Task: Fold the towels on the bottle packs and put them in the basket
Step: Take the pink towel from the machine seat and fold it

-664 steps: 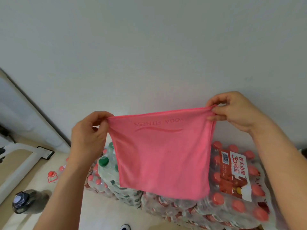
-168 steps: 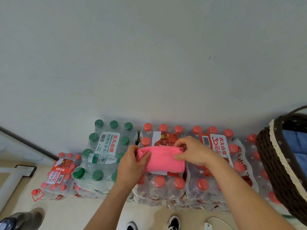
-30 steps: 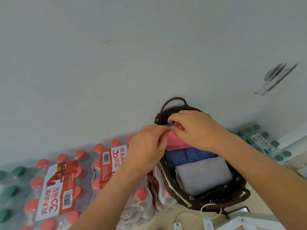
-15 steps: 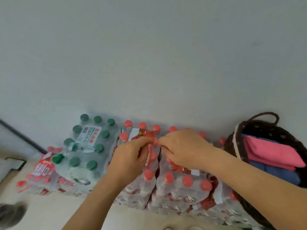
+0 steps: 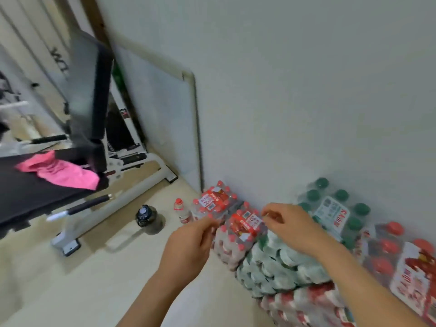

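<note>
A crumpled pink towel (image 5: 59,172) lies on a black padded bench (image 5: 28,197) at the far left. Shrink-wrapped bottle packs line the wall: red-capped ones (image 5: 244,226) in the middle and a green-capped one (image 5: 335,211) to the right. My left hand (image 5: 191,246) and my right hand (image 5: 290,227) hover over the packs, a little apart. Both hold nothing, with loosely curled fingers. No towel lies on the packs that I can see. The basket is out of view.
A dark water jug (image 5: 148,218) and a single small bottle (image 5: 181,210) stand on the pale floor beside the packs. The bench's white metal frame (image 5: 113,208) runs across the floor. A white panel (image 5: 165,114) leans against the wall.
The folded pink towel went into the basket and my hands let go of it. My view has swung left, so the basket has gone from sight and the bench with another pink towel shows.
</note>
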Demonstrator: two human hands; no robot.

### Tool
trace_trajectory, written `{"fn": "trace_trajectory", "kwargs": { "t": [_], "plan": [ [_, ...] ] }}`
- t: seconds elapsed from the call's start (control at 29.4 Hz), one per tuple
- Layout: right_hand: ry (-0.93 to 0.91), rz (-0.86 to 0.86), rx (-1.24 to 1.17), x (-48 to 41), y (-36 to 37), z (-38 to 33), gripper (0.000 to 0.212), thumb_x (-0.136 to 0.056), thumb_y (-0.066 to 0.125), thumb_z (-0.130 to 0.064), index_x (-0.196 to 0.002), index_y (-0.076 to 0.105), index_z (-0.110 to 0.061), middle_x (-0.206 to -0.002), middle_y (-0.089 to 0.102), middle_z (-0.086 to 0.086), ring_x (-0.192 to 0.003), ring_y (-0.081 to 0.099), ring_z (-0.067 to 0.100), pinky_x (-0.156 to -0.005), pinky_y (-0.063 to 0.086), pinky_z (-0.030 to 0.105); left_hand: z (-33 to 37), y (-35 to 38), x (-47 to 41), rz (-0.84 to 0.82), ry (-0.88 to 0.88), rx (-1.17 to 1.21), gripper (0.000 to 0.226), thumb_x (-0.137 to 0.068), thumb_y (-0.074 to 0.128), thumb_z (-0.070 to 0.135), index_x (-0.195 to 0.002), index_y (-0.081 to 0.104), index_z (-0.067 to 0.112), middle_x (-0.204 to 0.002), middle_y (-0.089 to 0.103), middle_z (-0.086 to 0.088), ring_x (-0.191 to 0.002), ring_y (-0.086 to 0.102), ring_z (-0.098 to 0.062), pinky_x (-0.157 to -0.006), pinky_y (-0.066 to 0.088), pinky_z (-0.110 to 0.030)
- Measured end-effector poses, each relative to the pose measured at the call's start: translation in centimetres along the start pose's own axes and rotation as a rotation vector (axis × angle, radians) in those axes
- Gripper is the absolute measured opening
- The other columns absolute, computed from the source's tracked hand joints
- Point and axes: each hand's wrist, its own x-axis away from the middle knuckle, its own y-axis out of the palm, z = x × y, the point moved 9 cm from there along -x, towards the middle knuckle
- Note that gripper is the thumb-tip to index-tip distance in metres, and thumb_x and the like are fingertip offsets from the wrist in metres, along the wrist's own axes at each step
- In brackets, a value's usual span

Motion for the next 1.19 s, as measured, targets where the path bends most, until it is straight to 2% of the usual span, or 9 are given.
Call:
{"fn": "trace_trajectory", "kwargs": {
  "t": [0.24,0.34,0.44,0.54,0.68,0.82,0.99,1.09,1.19],
  "plan": [
    [-0.165,-0.114,-0.219,-9.1,7.9,-11.4,0.020,-0.089,0.063,-0.015,-0.084,0.067,-0.033,-0.081,0.069,-0.017,-0.075,0.060,-0.010,-0.068,0.043,0.005,-11.2,-7.3,-0.1,0.184,-0.278,-0.014,0.022,-0.096,0.046,0.026,-0.106,0.064,0.034,-0.087,0.063,0.015,-0.080,0.054,-0.006,-0.074,0.043,-0.022],
    [-0.127,-0.200,-0.404,-14.1,11.9,-14.5,0.021,-0.089,0.063,-0.010,-0.083,0.069,-0.029,-0.087,0.073,-0.007,-0.078,0.066,0.004,-0.076,0.053,0.021,-16.0,-9.2,-0.8,0.220,-0.443,-0.050,0.021,-0.098,0.042,0.037,-0.100,0.062,0.032,-0.063,0.054,0.009,-0.066,0.049,-0.012,-0.069,0.047,-0.033],
    [0.038,-0.348,-0.681,-18.9,16.5,-16.8,0.014,-0.093,0.056,-0.006,-0.098,0.068,-0.014,-0.095,0.073,0.010,-0.081,0.067,0.018,-0.066,0.054,0.023,-21.2,-10.6,-2.3,0.271,-0.582,-0.004,0.022,-0.100,0.038,0.032,-0.103,0.060,0.028,-0.072,0.057,0.007,-0.070,0.052,-0.017,-0.066,0.046,-0.035],
    [0.180,-0.493,-0.910,-23.6,20.4,-19.0,0.017,-0.097,0.051,-0.012,-0.107,0.064,-0.009,-0.096,0.074,0.013,-0.093,0.069,0.027,-0.083,0.054,0.037,-25.8,-11.3,-5.0,0.321,-0.698,0.103,0.030,-0.098,0.038,0.015,-0.110,0.060,0.031,-0.079,0.053,0.009,-0.073,0.048,-0.013,-0.065,0.038,-0.026],
    [0.265,-0.653,-1.022,-29.8,24.4,-23.1,0.018,-0.098,0.049,-0.019,-0.108,0.062,-0.011,-0.104,0.072,0.015,-0.097,0.068,0.028,-0.082,0.053,0.039,-31.0,-12.3,-8.4,0.398,-0.866,0.281,0.036,-0.093,0.040,0.005,-0.110,0.063,0.027,-0.096,0.059,0.008,-0.085,0.054,-0.009,-0.071,0.041,-0.018],
    [0.211,-0.783,-0.931,-34.8,27.6,-27.8,0.022,-0.096,0.055,-0.023,-0.117,0.060,-0.019,-0.114,0.066,0.010,-0.107,0.064,0.026,-0.088,0.053,0.041,-35.7,-12.9,-10.4,0.520,-1.016,0.518,0.029,-0.093,0.043,0.010,-0.099,0.066,0.027,-0.093,0.066,0.003,-0.087,0.061,-0.016,-0.067,0.045,-0.019],
    [-0.208,-0.840,-0.526,-39.6,31.5,-35.5,0.037,-0.096,0.050,-0.012,-0.128,0.056,-0.030,-0.129,0.055,-0.004,-0.115,0.054,0.009,-0.085,0.049,0.025,-40.3,-14.9,-13.9,0.707,-1.069,0.782,0.032,-0.092,0.038,0.003,-0.097,0.067,0.014,-0.073,0.069,-0.007,-0.065,0.060,-0.013,-0.057,0.045,-0.017],
    [-0.322,-0.798,-0.310,-43.2,35.3,-38.6,0.049,-0.091,0.053,-0.012,-0.136,0.048,-0.033,-0.128,0.054,-0.001,-0.106,0.056,0.014,-0.071,0.045,0.016,-45.2,-16.4,-16.7,0.744,-1.093,0.697,0.027,-0.088,0.046,0.004,-0.091,0.069,0.017,-0.075,0.069,0.002,-0.070,0.062,-0.011,-0.065,0.048,-0.020],
    [-0.348,-0.816,-0.191,-46.9,39.8,-39.7,0.057,-0.091,0.050,-0.009,-0.140,0.038,-0.035,-0.133,0.046,-0.004,-0.117,0.049,0.014,-0.091,0.044,0.026,-51.7,-16.6,-19.9,0.559,-1.111,0.364,0.023,-0.086,0.054,0.011,-0.100,0.071,0.020,-0.096,0.070,0.006,-0.093,0.064,-0.014,-0.081,0.050,-0.028]
  ]
}}
